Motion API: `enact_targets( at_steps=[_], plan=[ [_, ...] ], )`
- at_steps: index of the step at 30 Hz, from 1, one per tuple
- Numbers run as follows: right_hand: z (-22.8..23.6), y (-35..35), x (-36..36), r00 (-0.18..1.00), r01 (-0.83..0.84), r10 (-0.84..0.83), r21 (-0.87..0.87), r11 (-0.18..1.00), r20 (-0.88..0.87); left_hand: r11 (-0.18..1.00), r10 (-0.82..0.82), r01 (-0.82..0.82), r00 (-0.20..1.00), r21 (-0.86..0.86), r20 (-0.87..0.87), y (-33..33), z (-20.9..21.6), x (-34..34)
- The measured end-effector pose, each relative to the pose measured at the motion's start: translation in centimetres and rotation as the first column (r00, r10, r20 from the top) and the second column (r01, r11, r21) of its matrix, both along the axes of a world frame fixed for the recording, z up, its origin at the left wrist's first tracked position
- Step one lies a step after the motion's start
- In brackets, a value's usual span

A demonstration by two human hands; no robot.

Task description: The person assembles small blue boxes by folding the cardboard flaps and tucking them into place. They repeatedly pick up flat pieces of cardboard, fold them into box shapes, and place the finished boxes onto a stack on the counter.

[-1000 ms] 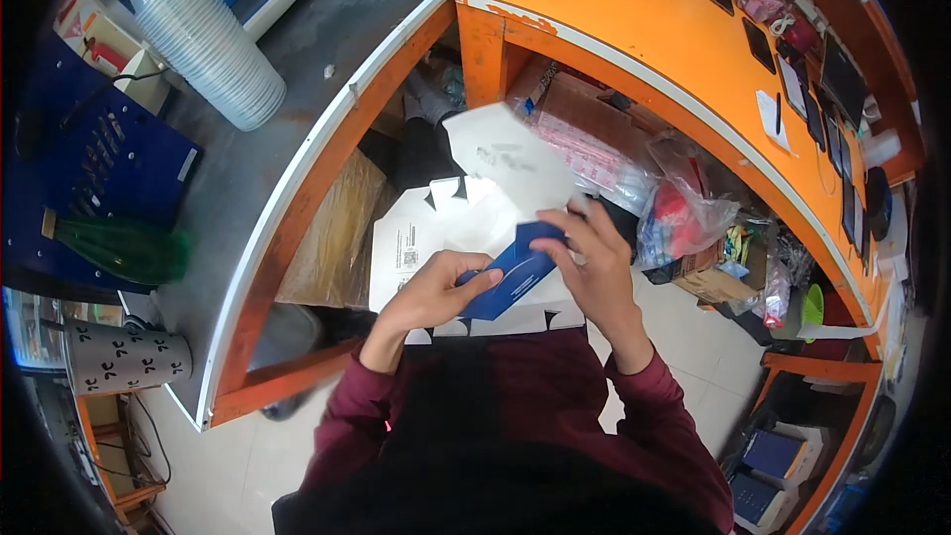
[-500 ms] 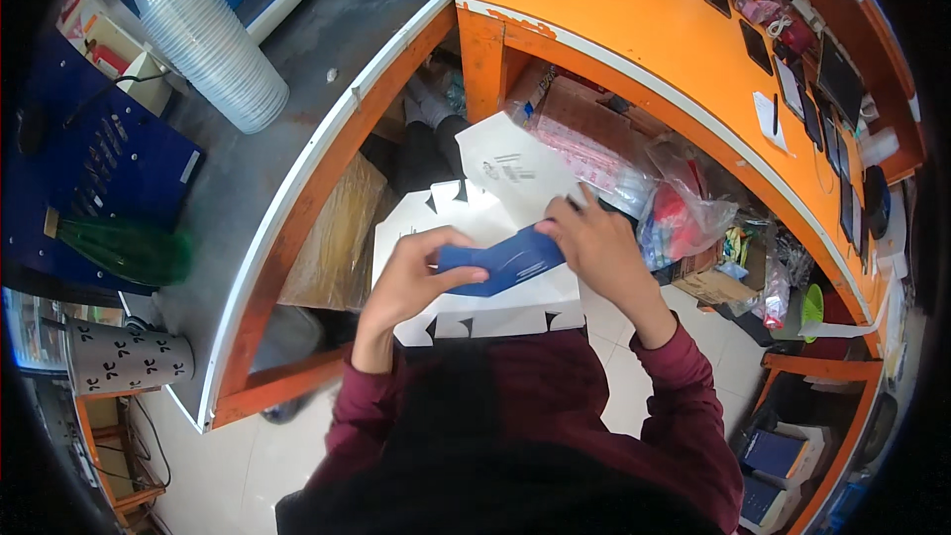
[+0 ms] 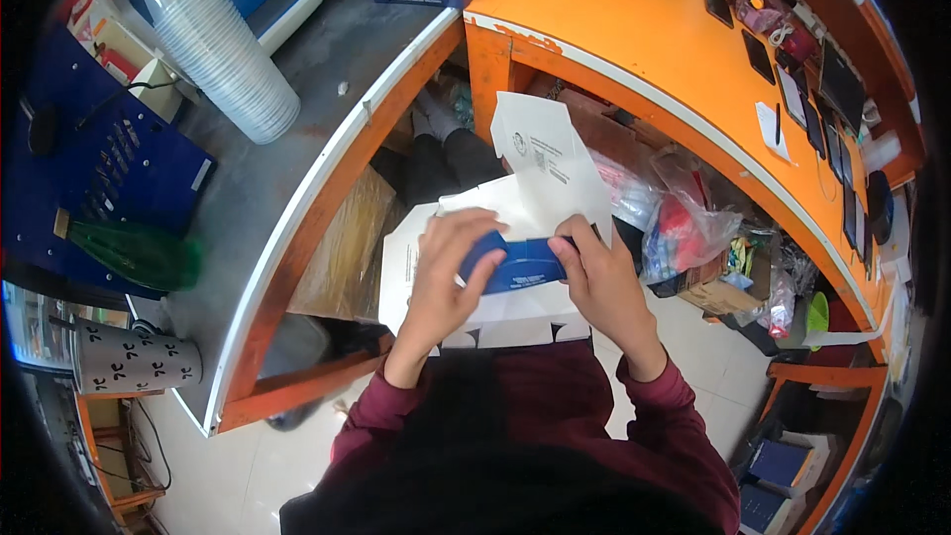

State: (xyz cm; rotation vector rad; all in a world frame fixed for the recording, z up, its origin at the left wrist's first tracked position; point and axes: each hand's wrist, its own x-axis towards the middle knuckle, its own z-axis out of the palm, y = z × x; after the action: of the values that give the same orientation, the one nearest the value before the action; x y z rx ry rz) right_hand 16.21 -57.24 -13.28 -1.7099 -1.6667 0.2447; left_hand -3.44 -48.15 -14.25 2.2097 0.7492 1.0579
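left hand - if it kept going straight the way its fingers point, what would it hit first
The left hand points up and right across the blue box it grips; beyond that, probably the upright white flap of the carton, though depth is unclear.

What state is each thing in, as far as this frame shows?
Blue cardboard box: partly folded, gripped at both ends.
Left hand: closed on the box's left end.
Right hand: closed on the box's right end.
White flat carton blanks: unfolded, stacked under the hands.
Clear plastic cups: nested, stack lying tilted.
Green bottle: lying on its side.
Patterned paper cup: lying on its side.
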Motion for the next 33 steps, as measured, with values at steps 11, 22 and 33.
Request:
enact_targets(
  at_steps=[11,22,33],
  plan=[
    [3.2,2.0,-0.5,0.971,-0.03,0.076,0.203,0.979,-0.225,0.915,-0.152,0.212,0.969,0.342,-0.194,1.1,5.1,1.5],
    [-1.6,5.1,1.5,0.996,0.075,-0.051,0.375,0.924,-0.074,-0.104,0.363,-0.497,0.788,0.861,0.498,23.1,27.6,5.8],
    [-12.8,1.0,-3.6,0.977,-0.038,0.053,0.076,0.996,-0.208,0.449,0.639,-0.317,0.767,0.835,-0.052,39.7,41.8,12.2]
  ],
)
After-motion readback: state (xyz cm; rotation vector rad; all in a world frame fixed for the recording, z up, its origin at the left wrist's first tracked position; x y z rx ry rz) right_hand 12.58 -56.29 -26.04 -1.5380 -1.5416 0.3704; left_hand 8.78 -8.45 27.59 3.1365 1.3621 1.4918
